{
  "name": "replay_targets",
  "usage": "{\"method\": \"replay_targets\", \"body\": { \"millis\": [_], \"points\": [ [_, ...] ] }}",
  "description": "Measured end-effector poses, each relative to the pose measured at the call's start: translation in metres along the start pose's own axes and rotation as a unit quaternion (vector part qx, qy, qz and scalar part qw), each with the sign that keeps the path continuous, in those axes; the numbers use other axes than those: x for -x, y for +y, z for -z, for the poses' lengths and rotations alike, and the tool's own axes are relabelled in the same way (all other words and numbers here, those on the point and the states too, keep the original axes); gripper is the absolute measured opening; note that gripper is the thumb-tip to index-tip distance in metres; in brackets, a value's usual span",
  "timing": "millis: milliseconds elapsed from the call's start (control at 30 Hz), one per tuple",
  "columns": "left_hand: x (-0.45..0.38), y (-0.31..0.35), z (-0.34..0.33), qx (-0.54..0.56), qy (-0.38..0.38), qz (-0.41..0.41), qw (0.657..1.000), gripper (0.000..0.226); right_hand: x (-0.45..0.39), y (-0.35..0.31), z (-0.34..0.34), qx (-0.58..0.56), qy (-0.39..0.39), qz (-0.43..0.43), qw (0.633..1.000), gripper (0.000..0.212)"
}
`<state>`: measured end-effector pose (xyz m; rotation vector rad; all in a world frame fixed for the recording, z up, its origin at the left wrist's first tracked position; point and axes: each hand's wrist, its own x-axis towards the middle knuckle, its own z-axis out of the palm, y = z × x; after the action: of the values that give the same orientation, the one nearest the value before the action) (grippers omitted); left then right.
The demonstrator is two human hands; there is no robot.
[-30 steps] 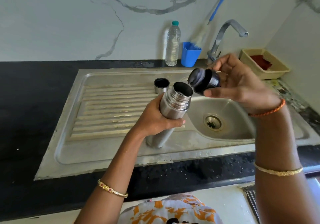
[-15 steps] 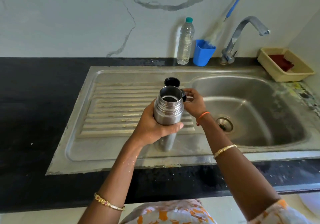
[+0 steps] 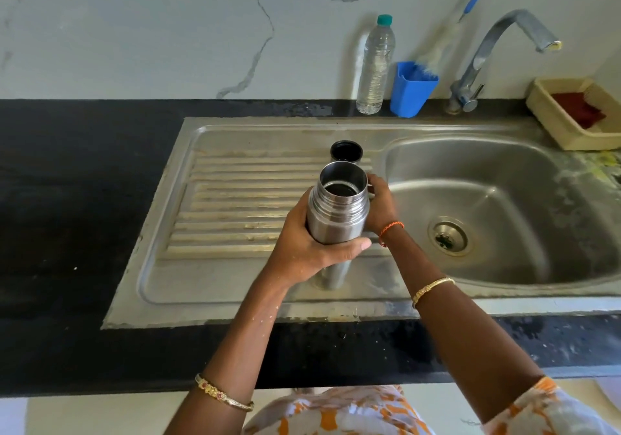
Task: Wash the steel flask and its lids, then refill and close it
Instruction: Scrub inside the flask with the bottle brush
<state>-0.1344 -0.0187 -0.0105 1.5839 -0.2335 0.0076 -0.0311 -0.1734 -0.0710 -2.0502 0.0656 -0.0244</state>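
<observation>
Gleaming steel flask (image 3: 337, 219) stands uncapped, threaded neck showing, gripped by left hand (image 3: 309, 246).

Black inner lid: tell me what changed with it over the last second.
The right hand carried it from above the flask's mouth down behind the steel flask, where it is now hidden. The left hand kept gripping the flask; the cup lid stayed on the drainboard.

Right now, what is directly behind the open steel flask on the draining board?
Behind the steel flask stands a cup lid, mouth up. The right hand reaches behind the flask; anything it holds there is hidden.
</observation>
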Motion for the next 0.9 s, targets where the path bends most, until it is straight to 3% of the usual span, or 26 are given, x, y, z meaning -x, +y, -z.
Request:
{"method": "replay_targets", "body": {
  "millis": [100, 200, 300, 367, 433, 633, 900],
  "points": [
    [0.006, -0.010, 0.000, -0.011, 0.032, 0.014, 0.999, 0.075, -0.002, -0.003, -0.001, -0.002, -0.014, -0.008, 1.000, 0.063],
    [0.010, -0.013, -0.008, -0.032, 0.069, 0.011, 0.997, 0.072, 0.000, -0.005, 0.009, -0.005, -0.018, -0.018, 1.000, 0.071],
    [0.007, -0.010, -0.019, -0.046, 0.096, 0.004, 0.994, 0.068, 0.014, -0.012, 0.031, -0.058, 0.016, -0.010, 0.998, 0.044],
    [0.001, -0.006, -0.028, -0.055, 0.101, 0.006, 0.993, 0.066, 0.028, -0.025, 0.055, -0.121, -0.015, -0.005, 0.992, 0.019],
    [-0.006, 0.000, -0.040, -0.068, 0.096, 0.007, 0.993, 0.067, 0.042, -0.038, 0.084, -0.169, -0.072, 0.012, 0.983, 0.015],
    [-0.048, 0.022, -0.088, -0.147, 0.041, 0.044, 0.987, 0.063, 0.063, -0.044, 0.163, -0.228, -0.188, 0.030, 0.955, 0.026],
    [-0.105, 0.014, -0.160, -0.312, -0.084, 0.128, 0.938, 0.071, 0.039, 0.017, 0.212, -0.357, -0.183, -0.094, 0.911, 0.015]
  ]
}}
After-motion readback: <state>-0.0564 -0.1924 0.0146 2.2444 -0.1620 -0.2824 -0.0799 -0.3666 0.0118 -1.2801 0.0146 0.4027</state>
